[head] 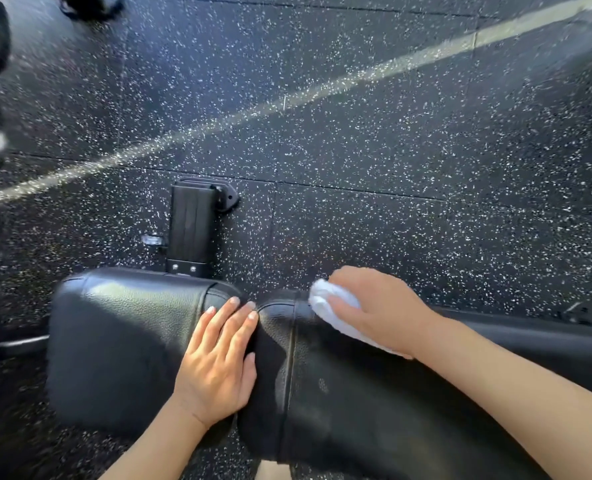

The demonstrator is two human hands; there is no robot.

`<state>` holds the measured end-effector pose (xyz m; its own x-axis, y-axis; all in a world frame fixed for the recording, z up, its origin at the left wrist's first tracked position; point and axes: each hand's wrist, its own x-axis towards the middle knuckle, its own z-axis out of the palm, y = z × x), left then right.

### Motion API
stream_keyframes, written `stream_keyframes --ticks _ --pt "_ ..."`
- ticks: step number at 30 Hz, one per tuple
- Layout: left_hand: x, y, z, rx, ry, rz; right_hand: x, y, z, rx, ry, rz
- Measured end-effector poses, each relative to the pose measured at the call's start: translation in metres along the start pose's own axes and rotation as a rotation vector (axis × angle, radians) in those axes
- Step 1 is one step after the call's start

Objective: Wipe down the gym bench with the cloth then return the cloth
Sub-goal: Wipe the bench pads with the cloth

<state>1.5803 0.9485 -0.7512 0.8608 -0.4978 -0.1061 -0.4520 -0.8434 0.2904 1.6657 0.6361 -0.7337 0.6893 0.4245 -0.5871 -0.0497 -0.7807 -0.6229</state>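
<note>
I am in the wiping step: my right hand (377,308) is pressing the white cloth (336,306) onto the far edge of the gym bench (356,393), fingers curled over the bunched fabric, which is sticking out beyond my fingertips and under my palm. My left hand (218,362) is lying flat on the seat pad (121,341), fingers straight and close together, tips reaching the gap between the two pads. Next, I judge, I need to drag the cloth along the long pad toward my wrist, keeping pressure even. Returning the cloth comes later.
</note>
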Motion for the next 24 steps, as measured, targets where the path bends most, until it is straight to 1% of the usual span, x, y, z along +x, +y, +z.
stream_keyframes --ticks 3,6,8,11,13,16,19,21,24 --pt "0.001 0.0 0.001 0.013 -0.01 0.004 -0.034 0.047 -0.016 -0.035 -0.01 0.054" --pt "0.0 0.0 0.001 0.022 -0.009 0.008 -0.036 0.052 -0.015 -0.048 0.002 0.06" --pt "0.0 0.0 0.002 0.019 -0.006 0.009 -0.015 0.033 -0.007 -0.058 -0.009 0.031" --pt "-0.001 -0.002 0.003 0.004 -0.002 0.012 0.03 -0.017 0.012 -0.012 -0.005 -0.046" --pt "-0.002 -0.003 0.004 0.001 -0.003 0.011 0.055 -0.05 0.022 -0.031 0.003 -0.076" --pt "-0.003 -0.003 0.003 -0.021 -0.005 -0.002 0.062 -0.068 0.027 -0.051 0.015 -0.096" --pt "0.0 -0.002 -0.001 -0.07 -0.01 -0.019 0.036 -0.046 0.017 -0.039 0.006 -0.087" --pt "0.003 0.002 -0.004 -0.134 0.02 -0.079 0.011 -0.018 0.006 -0.052 0.001 0.005" --pt "0.012 0.019 -0.007 -0.245 0.074 -0.232 -0.027 0.025 -0.01 -0.131 0.031 0.146"
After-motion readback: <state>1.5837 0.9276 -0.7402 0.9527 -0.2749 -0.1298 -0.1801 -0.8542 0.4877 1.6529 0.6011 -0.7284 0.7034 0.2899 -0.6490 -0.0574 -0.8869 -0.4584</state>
